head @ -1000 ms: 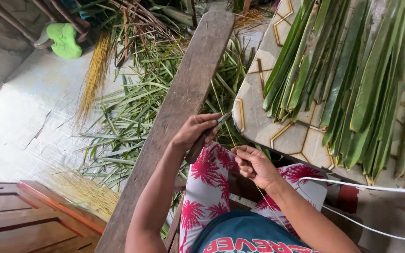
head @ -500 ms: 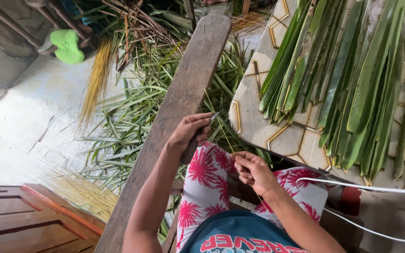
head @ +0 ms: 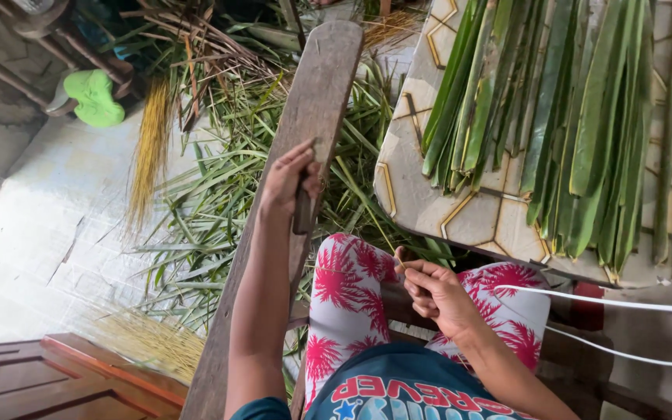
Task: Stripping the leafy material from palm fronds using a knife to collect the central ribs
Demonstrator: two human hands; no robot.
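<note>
My left hand (head: pixel 292 180) grips a small knife (head: pixel 303 211) by its dark handle, raised over the long wooden plank (head: pixel 328 78). My right hand (head: pixel 432 288) rests over my lap and pinches the near end of a thin yellow-green leaf rib (head: pixel 369 208), which runs up and to the left toward the knife. My legs in red-and-white palm-print trousers (head: pixel 344 288) are below both hands. The knife's blade is hidden behind my left hand.
A table (head: pixel 414 179) with a patterned top stands at the right, bearing a pile of long green palm leaves (head: pixel 569 124). Stripped green leaf scraps (head: pixel 211 202) litter the floor at left, with yellow rib bundles (head: pixel 149 148). A wooden cabinet (head: pixel 56 377) sits bottom left, a white cord (head: pixel 608 303) right.
My left hand with the knife has swept up and to the left along the rib, away from my right hand. My right hand has stayed near my lap, holding the rib's end.
</note>
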